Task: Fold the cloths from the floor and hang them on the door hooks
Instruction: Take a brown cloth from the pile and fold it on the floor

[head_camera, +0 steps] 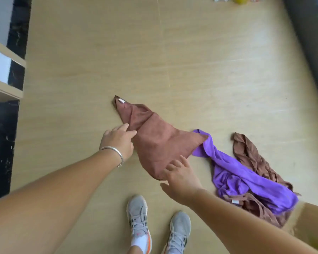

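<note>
A reddish-brown cloth [158,142] lies partly folded on the wooden floor [173,61], a white tag at its far corner. My left hand [117,140], with a silver bangle on the wrist, pinches the cloth's left edge between thumb and fingers. My right hand [182,177] lies at the cloth's near corner with fingers spread and straight, touching the fabric. A purple cloth [246,182] lies crumpled to the right, its tip under the reddish-brown cloth's corner. A lighter brown cloth [253,158] lies bunched under and beside the purple one.
My two grey sneakers [158,228] stand at the bottom centre. A black marble strip [7,125] and white steps run along the left. A dark grey edge [308,43] crosses the upper right. A cardboard box corner [312,220] sits at the lower right.
</note>
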{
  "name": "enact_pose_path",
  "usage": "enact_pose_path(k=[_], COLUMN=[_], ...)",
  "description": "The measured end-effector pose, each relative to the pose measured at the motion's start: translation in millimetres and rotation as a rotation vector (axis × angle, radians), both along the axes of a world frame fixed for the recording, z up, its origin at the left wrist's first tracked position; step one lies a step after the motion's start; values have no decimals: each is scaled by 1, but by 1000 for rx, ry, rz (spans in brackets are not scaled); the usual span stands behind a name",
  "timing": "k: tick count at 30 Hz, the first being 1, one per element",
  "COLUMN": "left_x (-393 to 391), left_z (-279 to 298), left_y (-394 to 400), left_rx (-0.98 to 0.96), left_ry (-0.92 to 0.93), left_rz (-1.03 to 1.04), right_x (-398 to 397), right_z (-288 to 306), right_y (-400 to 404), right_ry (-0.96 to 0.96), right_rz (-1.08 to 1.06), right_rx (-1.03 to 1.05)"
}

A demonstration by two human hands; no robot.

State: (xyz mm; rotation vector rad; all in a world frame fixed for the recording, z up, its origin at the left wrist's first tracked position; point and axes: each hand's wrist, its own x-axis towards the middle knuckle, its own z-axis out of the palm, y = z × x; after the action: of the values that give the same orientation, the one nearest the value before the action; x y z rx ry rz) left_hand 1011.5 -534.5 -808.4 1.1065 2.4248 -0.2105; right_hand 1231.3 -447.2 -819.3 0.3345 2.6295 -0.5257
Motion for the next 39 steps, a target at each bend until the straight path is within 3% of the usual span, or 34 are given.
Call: enact_pose_path(k=[7,14,19,30,35,39], left_x=[100,159,178,196,168,131], left_z=[-111,-195,-268,-404,-417,-413], left_y=[-78,-115,-115,-97,-97,-99], left_rx=[-134,-180,-121,-58,126,219], left_ry=[-215,-325,-347,-196,-58,63], left_rz=[4,-28,-1,19,-110,-323], right_x=[76,71,57,36,32,12], right_z=[-93,-174,-243,-374,-394,-391], right_y=[-6,16,35,90,107,107], right_ry=[-279,-287,-338,-268,63,95], right_rz=[-59,-29,122,282,248,172], right_rx=[47,186,314,419,425,437])
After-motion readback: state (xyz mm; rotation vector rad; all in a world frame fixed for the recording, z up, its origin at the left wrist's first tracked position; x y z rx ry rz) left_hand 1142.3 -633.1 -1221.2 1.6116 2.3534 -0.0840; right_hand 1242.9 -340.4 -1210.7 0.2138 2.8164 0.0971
